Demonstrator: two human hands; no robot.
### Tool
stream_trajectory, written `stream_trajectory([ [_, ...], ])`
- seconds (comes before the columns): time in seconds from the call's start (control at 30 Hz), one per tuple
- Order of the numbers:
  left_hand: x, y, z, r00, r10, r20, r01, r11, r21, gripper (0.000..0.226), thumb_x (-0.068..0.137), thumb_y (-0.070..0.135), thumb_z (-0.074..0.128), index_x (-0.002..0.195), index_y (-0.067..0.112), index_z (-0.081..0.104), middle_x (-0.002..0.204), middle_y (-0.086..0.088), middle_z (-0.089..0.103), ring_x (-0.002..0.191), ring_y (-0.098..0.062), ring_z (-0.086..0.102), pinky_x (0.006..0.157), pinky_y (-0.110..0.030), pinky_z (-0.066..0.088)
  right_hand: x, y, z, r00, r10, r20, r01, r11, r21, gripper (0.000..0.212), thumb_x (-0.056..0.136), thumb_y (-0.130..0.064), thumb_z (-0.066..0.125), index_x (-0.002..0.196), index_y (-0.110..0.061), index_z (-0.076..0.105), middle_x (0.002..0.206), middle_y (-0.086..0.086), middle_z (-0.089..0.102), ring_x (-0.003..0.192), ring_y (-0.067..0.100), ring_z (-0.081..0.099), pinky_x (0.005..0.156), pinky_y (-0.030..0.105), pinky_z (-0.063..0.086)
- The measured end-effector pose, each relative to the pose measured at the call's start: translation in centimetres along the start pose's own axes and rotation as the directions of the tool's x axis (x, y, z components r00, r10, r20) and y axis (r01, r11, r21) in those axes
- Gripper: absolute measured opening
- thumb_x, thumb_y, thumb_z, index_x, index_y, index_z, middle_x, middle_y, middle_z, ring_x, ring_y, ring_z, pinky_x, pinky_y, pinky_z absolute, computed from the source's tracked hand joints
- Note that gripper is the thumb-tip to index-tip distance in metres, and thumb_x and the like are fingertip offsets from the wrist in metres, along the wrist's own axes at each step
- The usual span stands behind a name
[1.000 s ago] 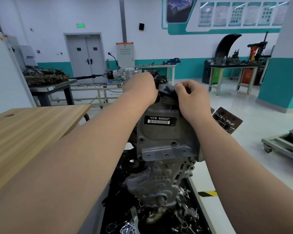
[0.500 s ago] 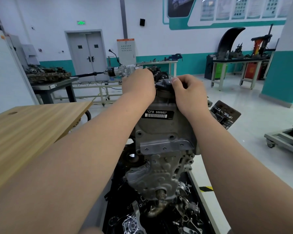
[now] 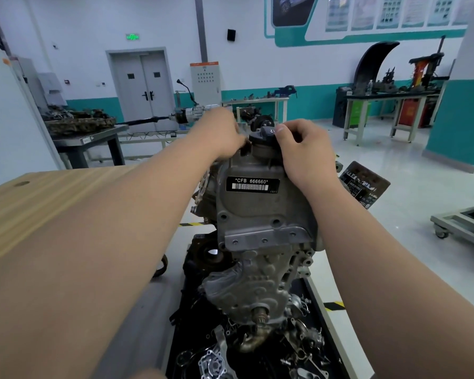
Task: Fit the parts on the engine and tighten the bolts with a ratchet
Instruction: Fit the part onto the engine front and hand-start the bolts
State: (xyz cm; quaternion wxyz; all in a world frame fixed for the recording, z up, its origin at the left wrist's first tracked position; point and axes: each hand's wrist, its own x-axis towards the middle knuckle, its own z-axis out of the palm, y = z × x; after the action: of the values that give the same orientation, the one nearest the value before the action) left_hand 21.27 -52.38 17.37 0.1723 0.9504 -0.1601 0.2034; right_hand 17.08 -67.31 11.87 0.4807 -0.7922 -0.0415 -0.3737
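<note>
A grey engine (image 3: 260, 214) with a "CFB 666660" label stands upright in the middle of the head view. On its top sits a black cap (image 3: 266, 131) on a round neck. My right hand (image 3: 304, 151) grips the cap from the right, thumb on its top and fingers curled round it. My left hand (image 3: 220, 134) lies on the engine's top left corner beside the neck, its fingertips bent down against the metal. What the left fingers hold, if anything, is hidden. No ratchet is in sight.
A wooden table (image 3: 39, 203) is close on the left. Below the engine a black tray (image 3: 320, 310) holds several loose metal parts. A dark labelled plate (image 3: 364, 184) sticks out on the right, with a wheeled cart (image 3: 460, 228) beyond. Workbenches line the back wall.
My left hand has slid a little left off the cap, so the cap and neck show between the hands. My right hand stays on the cap. The view has tipped slightly down.
</note>
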Motion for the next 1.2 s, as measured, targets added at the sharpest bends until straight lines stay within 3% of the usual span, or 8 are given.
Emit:
stream_trajectory([
  [0.1, 0.0, -0.7, -0.1, 0.998, 0.060, -0.019, -0.062, 0.993, -0.101, 0.012, 0.089, 0.023, 0.067, 0.095, 0.018, 0.076, 0.085, 0.006, 0.063, 0.069, -0.005, 0.055, 0.069, -0.024, 0.041, 0.0, 0.1, 0.0, 1.000, 0.003, 0.009, -0.003, 1.000, 0.007, 0.010, 0.097, -0.037, 0.053, 0.095, -0.032, 0.062, 0.080, -0.025, 0.056, 0.078, -0.011, 0.051, 0.059, 0.004, 0.031],
  [0.3, -0.1, -1.5, 0.5, 0.993, 0.106, -0.046, -0.112, 0.982, -0.150, 0.012, 0.087, 0.026, 0.070, 0.096, 0.019, 0.076, 0.085, 0.007, 0.066, 0.076, -0.008, 0.058, 0.073, -0.023, 0.043, -0.1, 0.2, 0.1, 1.000, -0.005, -0.010, 0.005, 1.000, -0.002, 0.011, 0.096, -0.037, 0.055, 0.099, -0.030, 0.063, 0.085, -0.023, 0.059, 0.081, -0.007, 0.054, 0.065, 0.005, 0.036],
  [0.5, 0.7, -2.5, 0.2, 0.989, 0.146, 0.001, -0.142, 0.968, -0.208, 0.008, 0.085, 0.033, 0.072, 0.079, 0.033, 0.068, 0.078, 0.018, 0.062, 0.074, 0.004, 0.054, 0.058, -0.014, 0.035, 0.2, -0.5, 1.1, 0.973, -0.138, 0.183, 0.189, 0.935, -0.299, 0.055, 0.092, -0.045, 0.057, 0.139, -0.020, 0.044, 0.138, 0.003, 0.048, 0.126, 0.021, 0.043, 0.102, 0.038, 0.037],
  [0.67, 1.3, -3.1, 0.4, 0.982, 0.184, 0.052, -0.166, 0.955, -0.244, 0.014, 0.087, 0.035, 0.070, 0.101, 0.030, 0.073, 0.081, 0.025, 0.059, 0.074, 0.012, 0.051, 0.060, -0.007, 0.032, 1.1, -0.3, 1.3, 0.950, -0.218, 0.222, 0.299, 0.840, -0.453, 0.044, 0.095, -0.048, 0.050, 0.129, -0.021, 0.050, 0.130, 0.003, 0.052, 0.117, 0.025, 0.049, 0.083, 0.035, 0.038],
  [0.77, 1.7, -3.6, 0.2, 0.977, 0.182, 0.114, -0.140, 0.942, -0.304, 0.025, 0.088, 0.035, 0.069, 0.113, 0.030, 0.071, 0.087, 0.024, 0.060, 0.077, 0.016, 0.050, 0.062, -0.004, 0.033, 1.5, -0.2, 1.3, 0.946, -0.209, 0.249, 0.305, 0.837, -0.455, 0.044, 0.093, -0.050, 0.049, 0.126, -0.021, 0.051, 0.128, 0.003, 0.056, 0.115, 0.026, 0.051, 0.087, 0.037, 0.039],
  [0.87, 1.7, -4.3, 0.3, 0.976, 0.125, 0.177, -0.028, 0.883, -0.468, 0.026, 0.088, 0.030, 0.070, 0.114, 0.029, 0.070, 0.105, 0.013, 0.069, 0.087, 0.004, 0.061, 0.069, -0.008, 0.047, 1.7, -0.2, 1.3, 0.946, -0.191, 0.263, 0.299, 0.829, -0.472, 0.047, 0.092, -0.053, 0.046, 0.127, -0.023, 0.050, 0.129, 0.001, 0.056, 0.116, 0.026, 0.051, 0.089, 0.039, 0.038],
  [1.0, 1.3, -4.5, 0.6, 0.971, 0.075, 0.226, 0.075, 0.804, -0.590, 0.021, 0.090, 0.019, 0.067, 0.110, 0.028, 0.071, 0.111, 0.001, 0.071, 0.110, -0.022, 0.063, 0.097, -0.037, 0.052, 1.6, -0.5, 1.2, 0.951, -0.165, 0.259, 0.278, 0.822, -0.496, 0.045, 0.093, -0.054, 0.046, 0.128, -0.025, 0.049, 0.131, 0.001, 0.054, 0.117, 0.026, 0.051, 0.090, 0.041, 0.039],
  [1.2, 1.3, -5.0, 1.7, 0.974, -0.001, 0.229, 0.163, 0.706, -0.689, 0.012, 0.091, 0.022, 0.065, 0.094, 0.028, 0.076, 0.094, 0.001, 0.073, 0.090, -0.020, 0.062, 0.089, -0.037, 0.051, 1.1, -0.9, 1.1, 0.956, -0.134, 0.262, 0.249, 0.841, -0.480, 0.043, 0.095, -0.053, 0.045, 0.129, -0.027, 0.047, 0.131, -0.001, 0.051, 0.118, 0.025, 0.050, 0.092, 0.042, 0.039],
])
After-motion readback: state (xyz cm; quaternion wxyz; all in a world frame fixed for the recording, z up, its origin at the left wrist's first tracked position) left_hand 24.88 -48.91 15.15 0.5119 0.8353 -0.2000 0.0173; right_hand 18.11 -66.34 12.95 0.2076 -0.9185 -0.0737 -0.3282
